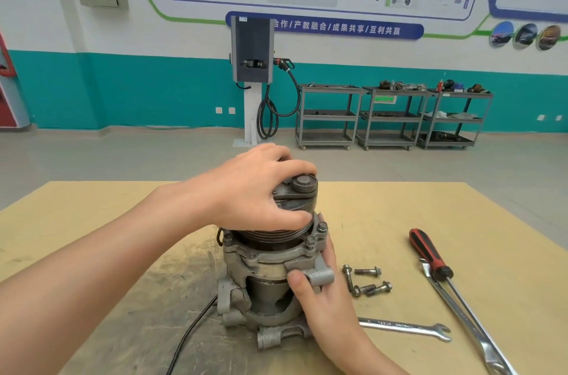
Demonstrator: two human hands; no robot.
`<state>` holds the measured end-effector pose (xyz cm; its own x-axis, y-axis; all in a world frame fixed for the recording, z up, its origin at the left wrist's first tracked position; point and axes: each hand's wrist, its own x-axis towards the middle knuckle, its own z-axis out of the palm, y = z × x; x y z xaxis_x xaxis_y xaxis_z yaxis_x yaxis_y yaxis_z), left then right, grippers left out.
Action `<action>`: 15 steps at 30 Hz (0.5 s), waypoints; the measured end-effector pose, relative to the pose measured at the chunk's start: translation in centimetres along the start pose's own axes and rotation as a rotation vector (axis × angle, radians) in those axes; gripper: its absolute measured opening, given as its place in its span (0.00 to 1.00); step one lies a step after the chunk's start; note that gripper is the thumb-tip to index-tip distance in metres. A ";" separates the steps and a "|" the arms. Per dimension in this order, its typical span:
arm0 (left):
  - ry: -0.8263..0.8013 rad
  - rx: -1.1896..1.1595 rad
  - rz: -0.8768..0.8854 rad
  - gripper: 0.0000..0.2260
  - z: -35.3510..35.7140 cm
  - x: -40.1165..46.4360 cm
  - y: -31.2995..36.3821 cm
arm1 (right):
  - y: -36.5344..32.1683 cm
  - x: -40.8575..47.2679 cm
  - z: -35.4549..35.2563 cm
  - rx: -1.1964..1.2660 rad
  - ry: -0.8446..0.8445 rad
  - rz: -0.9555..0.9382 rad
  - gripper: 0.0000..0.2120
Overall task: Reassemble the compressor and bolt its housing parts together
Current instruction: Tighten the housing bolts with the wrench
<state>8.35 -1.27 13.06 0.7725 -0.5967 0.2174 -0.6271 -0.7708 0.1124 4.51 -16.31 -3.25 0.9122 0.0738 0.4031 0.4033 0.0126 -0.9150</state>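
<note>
My left hand (258, 190) grips the pulley (276, 228) atop the compressor (270, 270) standing upright mid-table (461, 221), my right hand (319, 291) clasps its housing, seating the halves (I judge), with loose bolts (367, 281) beside it to thread next.

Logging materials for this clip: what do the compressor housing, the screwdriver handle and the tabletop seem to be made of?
Compressor housing: likely cast aluminium, judging by its dull grey, rough, grimy surface.
Screwdriver handle: probably plastic or rubber, red with black stripes and a smooth sheen.
Tabletop: looks like wood board or fibreboard, matte tan, with dark smudges near the compressor.
</note>
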 end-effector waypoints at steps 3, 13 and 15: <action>0.035 0.013 0.008 0.32 -0.1 -0.8 0.0 | 0.1 -0.2 -0.1 -0.013 -0.015 -0.014 0.45; 0.138 0.060 -0.048 0.29 -0.5 -5.4 -2.0 | 0.5 -0.7 2.4 -0.076 -0.134 -0.076 0.46; 0.128 0.074 -0.062 0.29 -0.6 -6.0 -2.2 | 0.6 -0.7 2.8 -0.071 -0.163 -0.071 0.44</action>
<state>5.06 4.12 12.15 0.7870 -0.5180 0.3351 -0.5662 -0.8222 0.0587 3.92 -13.58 -4.13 0.8598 0.2357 0.4530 0.4756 -0.0468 -0.8784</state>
